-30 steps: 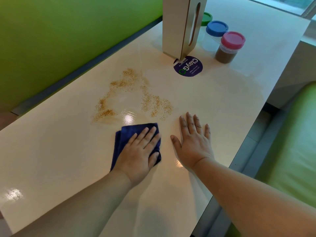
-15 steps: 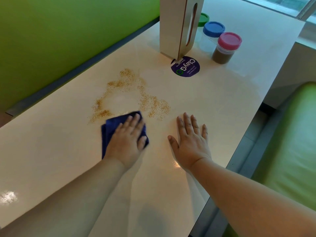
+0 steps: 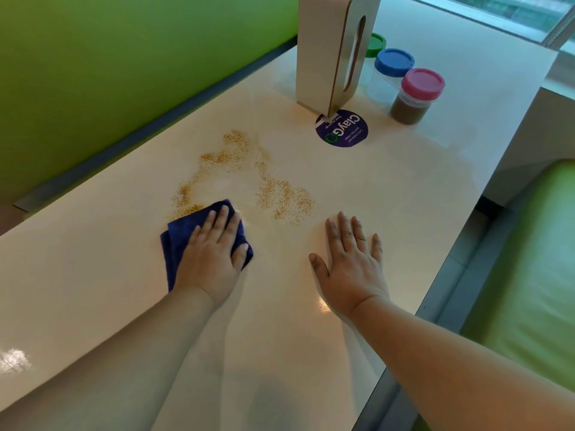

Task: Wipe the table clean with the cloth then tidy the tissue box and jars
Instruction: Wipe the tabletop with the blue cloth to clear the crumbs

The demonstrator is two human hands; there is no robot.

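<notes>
A folded dark blue cloth (image 3: 177, 241) lies on the cream table (image 3: 389, 188), and my left hand (image 3: 211, 259) presses flat on it with straight fingers. The cloth's far corner touches the near left end of a scatter of golden crumbs (image 3: 249, 178). My right hand (image 3: 351, 265) rests flat on the bare table to the right, fingers spread. At the far end a wooden tissue box (image 3: 326, 51) stands on end. Beside it are three jars: pink lid (image 3: 420, 85) with brown contents, blue lid (image 3: 393, 62), and green lid (image 3: 376, 45), partly hidden behind the box.
A round purple sticker (image 3: 345, 132) is on the table in front of the tissue box. A green wall (image 3: 109, 73) runs along the table's left side. The table's right edge drops to a green bench seat (image 3: 529, 259).
My left hand has slid the cloth forward and to the left, up to the near edge of the crumbs. My right hand has stayed flat in place.
</notes>
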